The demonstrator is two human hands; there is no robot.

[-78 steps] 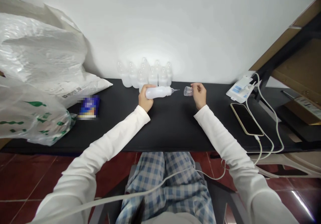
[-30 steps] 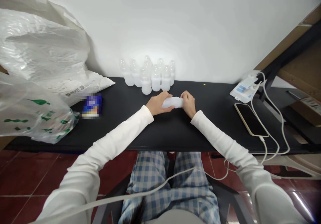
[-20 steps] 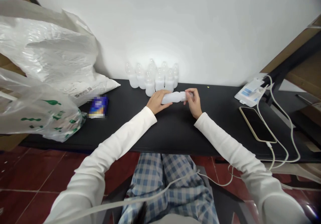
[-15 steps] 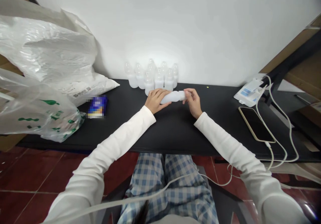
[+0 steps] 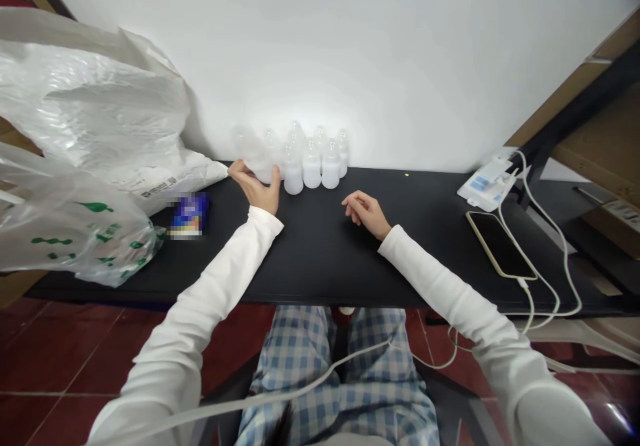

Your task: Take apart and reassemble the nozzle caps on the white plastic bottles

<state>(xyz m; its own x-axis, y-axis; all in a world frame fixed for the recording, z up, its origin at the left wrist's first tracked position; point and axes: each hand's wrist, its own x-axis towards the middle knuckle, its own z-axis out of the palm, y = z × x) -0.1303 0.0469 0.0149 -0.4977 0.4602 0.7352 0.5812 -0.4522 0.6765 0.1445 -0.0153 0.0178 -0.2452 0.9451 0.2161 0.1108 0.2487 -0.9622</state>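
Note:
At the left end of a group of milky white plastic bottles, my left hand is curved around the lower part of a bottle. That bottle is smeared by motion and overlaps the one beside it, so its outline is hard to separate. Thumb and fingers lie on opposite sides of it. The bottles stand upright with clear domed caps, close together by the wall. My right hand hovers over the black table, in front and to the right of the group, its fingers loosely bent and holding nothing.
On the black table, a blue packet lies left, beside large white plastic bags. To the right are a phone with a white cable and a white-and-blue pack. A white wall rises behind.
Both hands were on one bottle lying sideways above the table. My right hand has let go of it, and my left hand has moved left and back to the end of the group.

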